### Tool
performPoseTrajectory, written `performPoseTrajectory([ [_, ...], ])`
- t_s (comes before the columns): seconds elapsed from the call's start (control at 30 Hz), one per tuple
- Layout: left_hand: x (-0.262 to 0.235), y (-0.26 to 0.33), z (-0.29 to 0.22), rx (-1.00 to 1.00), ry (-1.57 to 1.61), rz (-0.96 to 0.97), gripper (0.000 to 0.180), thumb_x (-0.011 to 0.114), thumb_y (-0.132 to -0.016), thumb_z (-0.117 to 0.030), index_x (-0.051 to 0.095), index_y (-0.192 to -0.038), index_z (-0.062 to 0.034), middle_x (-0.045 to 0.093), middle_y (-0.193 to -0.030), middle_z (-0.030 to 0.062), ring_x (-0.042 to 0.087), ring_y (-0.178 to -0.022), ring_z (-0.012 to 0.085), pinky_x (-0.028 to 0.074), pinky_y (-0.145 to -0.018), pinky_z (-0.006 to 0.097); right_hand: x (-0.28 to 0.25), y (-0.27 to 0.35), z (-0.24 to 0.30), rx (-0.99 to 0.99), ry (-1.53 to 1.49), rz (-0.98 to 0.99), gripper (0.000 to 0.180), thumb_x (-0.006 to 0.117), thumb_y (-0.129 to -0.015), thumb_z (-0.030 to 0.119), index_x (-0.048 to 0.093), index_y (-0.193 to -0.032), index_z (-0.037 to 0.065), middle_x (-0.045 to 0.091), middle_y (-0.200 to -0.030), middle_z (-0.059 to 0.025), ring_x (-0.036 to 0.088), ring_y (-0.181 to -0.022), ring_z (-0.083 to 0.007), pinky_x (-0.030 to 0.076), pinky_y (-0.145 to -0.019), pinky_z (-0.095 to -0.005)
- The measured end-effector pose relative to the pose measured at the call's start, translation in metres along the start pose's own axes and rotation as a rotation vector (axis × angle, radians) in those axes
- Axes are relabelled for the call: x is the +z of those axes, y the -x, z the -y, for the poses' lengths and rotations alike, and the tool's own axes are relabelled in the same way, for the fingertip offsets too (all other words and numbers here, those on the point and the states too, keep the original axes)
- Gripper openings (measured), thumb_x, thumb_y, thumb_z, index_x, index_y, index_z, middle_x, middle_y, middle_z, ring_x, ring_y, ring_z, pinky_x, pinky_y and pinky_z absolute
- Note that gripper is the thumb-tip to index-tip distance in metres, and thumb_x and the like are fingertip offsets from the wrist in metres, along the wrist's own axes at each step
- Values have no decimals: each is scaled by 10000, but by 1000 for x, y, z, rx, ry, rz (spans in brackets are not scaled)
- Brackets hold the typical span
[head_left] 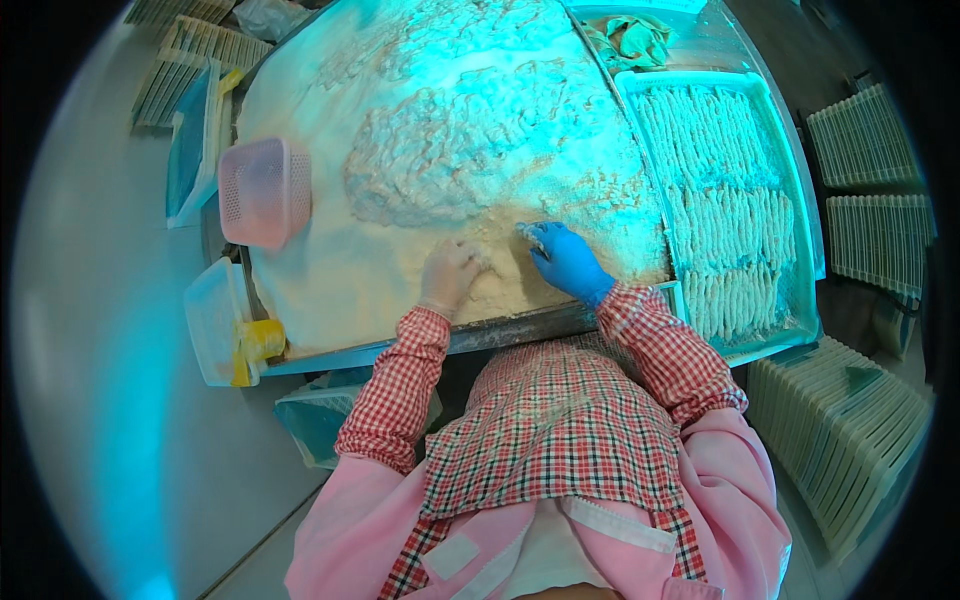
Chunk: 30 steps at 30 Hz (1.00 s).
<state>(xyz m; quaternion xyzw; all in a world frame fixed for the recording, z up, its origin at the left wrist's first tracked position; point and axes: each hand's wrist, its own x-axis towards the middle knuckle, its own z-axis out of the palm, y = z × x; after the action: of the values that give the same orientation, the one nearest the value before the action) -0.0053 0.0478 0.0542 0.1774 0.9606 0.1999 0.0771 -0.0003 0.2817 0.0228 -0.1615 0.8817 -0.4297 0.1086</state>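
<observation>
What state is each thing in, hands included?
Left hand, fingers bent, down at the pale powder
Right hand, blue-gloved, fingers bent; grip unclear
Pale powder, spread over the worktop
Lumpy heap, powder-coated
Strips, coated, lined up in three rows
Tray, largely filled with strips
Green cloth, crumpled
Pale trays at lower right, stacked

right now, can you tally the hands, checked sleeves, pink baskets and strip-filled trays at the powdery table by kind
Hands: 2 (left hand, blue-gloved right hand)
Checked sleeves: 2
Pink basket: 1
Tray filled with coated strips: 1
Total: 6
</observation>
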Motion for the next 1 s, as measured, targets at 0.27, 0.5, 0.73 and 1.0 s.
performPoseTrajectory([
  [0.27, -21, 0, -9, 214, 216, 155, 283, 626, -795, -130, 677, -1074, -121, 637, -1125, 84, 617, -1014, 261, 509, -832, 352, 13, 38, 10, -54, 221, 222, 355, 584, -828, 103, 591, -1182, 66, 583, -1032, -146, 548, -923, -335, 499, -758, -440],
  [0.5, 34, 2, -38, -75, 51, -138, 385, 635, -826, -231, 615, -1166, -51, 612, -1118, 140, 577, -999, 315, 466, -854, 395, 39, 27, -10, 485, -796, -57, 284, 564, -926, 179, 571, -1164, 24, 625, -1011, -101, 608, -859, -230, 521, -720, -365],
  [0.73, 38, 14, -79, -159, 165, -220, 422, 570, -857, -183, 536, -1262, -68, 566, -1159, 106, 511, -1064, 318, 377, -942, 457, 37, 7, -5, 550, -1825, -162, 323, 512, -971, 279, 561, -1186, 44, 628, -1066, -76, 614, -888, -175, 528, -766, -318],
  [1.0, 42, -23, -120, 71, 216, -310, 554, 458, -934, -257, 326, -1433, -54, 268, -1507, 154, 220, -1400, 317, 166, -1142, 445, 46, -4, 5, 503, -1904, -65, 468, 439, -995, 303, 390, -1391, 58, 478, -1352, -118, 469, -1216, -232, 393, -1030, -371],
])
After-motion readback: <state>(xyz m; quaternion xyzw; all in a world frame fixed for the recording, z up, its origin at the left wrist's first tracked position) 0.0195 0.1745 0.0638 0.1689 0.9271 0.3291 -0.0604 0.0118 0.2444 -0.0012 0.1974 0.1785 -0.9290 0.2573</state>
